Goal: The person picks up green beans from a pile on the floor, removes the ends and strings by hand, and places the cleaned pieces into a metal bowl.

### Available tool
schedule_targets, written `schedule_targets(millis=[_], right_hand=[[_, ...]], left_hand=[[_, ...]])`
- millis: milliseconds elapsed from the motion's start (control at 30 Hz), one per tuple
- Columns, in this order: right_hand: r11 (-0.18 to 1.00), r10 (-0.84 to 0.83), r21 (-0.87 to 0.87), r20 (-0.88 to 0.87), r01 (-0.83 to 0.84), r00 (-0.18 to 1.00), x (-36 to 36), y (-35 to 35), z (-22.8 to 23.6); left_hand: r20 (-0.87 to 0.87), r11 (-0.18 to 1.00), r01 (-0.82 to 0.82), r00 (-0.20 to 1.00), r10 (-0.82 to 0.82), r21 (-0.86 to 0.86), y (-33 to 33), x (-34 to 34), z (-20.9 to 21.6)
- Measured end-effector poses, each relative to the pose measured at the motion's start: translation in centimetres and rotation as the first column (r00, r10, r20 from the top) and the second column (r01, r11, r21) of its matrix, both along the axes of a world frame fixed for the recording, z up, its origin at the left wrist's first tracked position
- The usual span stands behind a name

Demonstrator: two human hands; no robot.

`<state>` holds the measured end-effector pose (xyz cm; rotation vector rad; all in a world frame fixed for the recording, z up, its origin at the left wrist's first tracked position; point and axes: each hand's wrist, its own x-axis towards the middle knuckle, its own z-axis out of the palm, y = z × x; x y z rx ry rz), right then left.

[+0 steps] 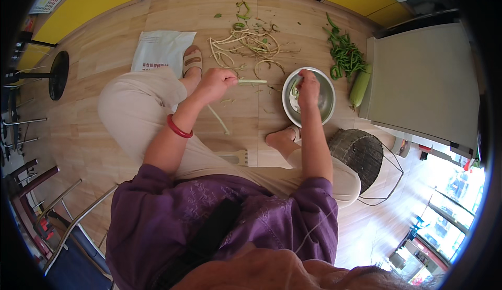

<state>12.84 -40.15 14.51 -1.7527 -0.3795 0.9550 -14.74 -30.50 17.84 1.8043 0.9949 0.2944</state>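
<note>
My left hand (217, 83) is closed around a pale green long bean (252, 81). One end sticks out to the right of the fingers, and a longer stretch hangs below the wrist. My right hand (308, 87) reaches over the metal bowl (328, 94) with its fingers drawn together; whatever they may grip is hidden. Some green pieces (294, 92) show inside the bowl, left of that hand. Beyond both hands, a loose heap of long beans (246, 44) lies on the wooden floor among scattered scraps.
Green peppers (346, 52) and a large green gourd (360, 87) lie right of the bowl, beside a pale cabinet (423, 76). A woven basket (361, 157) stands near my right knee. A white bag (159, 49) lies by my left foot. Chairs (78, 248) stand at left.
</note>
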Motion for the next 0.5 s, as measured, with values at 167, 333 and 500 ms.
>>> schedule_targets(millis=[167,333,500], right_hand=[[0.918,0.381,0.221,-0.257,-0.329,0.888,-4.9,0.3,3.8],[0.519,0.838,-0.110,-0.127,-0.847,0.530,-7.6,0.7,5.4],[0.776,0.589,-0.129,0.497,-0.618,0.637,-5.0,0.4,-1.4]], left_hand=[[0.042,0.991,0.118,0.992,-0.121,0.065,-0.8,1.0,0.4],[0.043,0.944,0.202,0.974,-0.220,0.263,-1.0,1.4,0.2],[-0.052,0.991,0.070,0.997,-0.065,0.113,-1.1,1.2,1.1]])
